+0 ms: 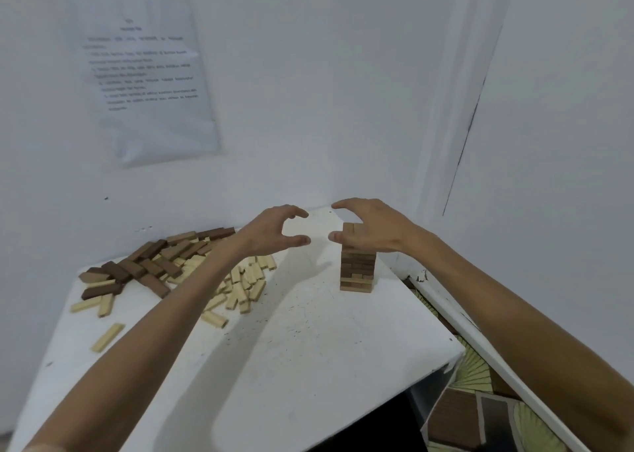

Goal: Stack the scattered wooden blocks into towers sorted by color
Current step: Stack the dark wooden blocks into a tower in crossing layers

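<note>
Wooden blocks: most lie loose on the left half of the white table (308,348). The dark pile (144,266) sits toward the wall and the light pile (247,280) just beside it on the near side, with some overlap. One light block (107,337) lies apart near the left edge.

The tower (356,269) stands upright on the right side of the table, near the back corner. It is brown layers over a pale base.

Both arms are extended forward, forearms bare, hands raised above the table and facing each other with a small gap between the fingertips.

Left hand (274,228): thumb low, fingers arched over it in a wide C, nothing in it. It hovers over the far end of the loose piles.

Right hand (374,227): a mirrored C, thumb and fingers pointing left, also holding nothing. Its palm sits in front of the tower's top and hides part of it. Can't tell if it touches.

A printed sheet (147,81) is on the wall above the piles, text too blurred to read.
</note>
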{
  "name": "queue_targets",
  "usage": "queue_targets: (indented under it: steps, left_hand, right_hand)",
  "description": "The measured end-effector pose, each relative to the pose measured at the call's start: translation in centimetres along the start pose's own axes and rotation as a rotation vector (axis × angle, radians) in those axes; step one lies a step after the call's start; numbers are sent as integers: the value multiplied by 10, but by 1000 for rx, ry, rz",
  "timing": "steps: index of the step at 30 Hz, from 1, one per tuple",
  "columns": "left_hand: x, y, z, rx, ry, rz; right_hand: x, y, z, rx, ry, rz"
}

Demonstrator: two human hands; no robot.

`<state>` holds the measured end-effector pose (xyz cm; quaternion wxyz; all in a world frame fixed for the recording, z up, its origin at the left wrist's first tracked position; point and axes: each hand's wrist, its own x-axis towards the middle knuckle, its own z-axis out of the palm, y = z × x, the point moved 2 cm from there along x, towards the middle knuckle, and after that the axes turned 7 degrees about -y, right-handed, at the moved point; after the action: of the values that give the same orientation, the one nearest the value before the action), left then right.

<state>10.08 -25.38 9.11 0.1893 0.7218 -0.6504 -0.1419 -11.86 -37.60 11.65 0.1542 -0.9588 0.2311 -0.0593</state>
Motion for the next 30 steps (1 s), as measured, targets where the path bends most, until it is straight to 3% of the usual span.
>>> queue_targets:
  steps: [10,21,30]
  left_hand:
    - [-93,-59,-24,-35,38,-213]
    - [-182,-117,-45,42,143,-375]
    - [-214,-178,-30,-113,226,-482]
  right_hand:
    - [53,-86,44,-90,-96,-229]
    - [103,-165,99,24,-162,-439]
    - [144,-194,152,45,-256,-448]
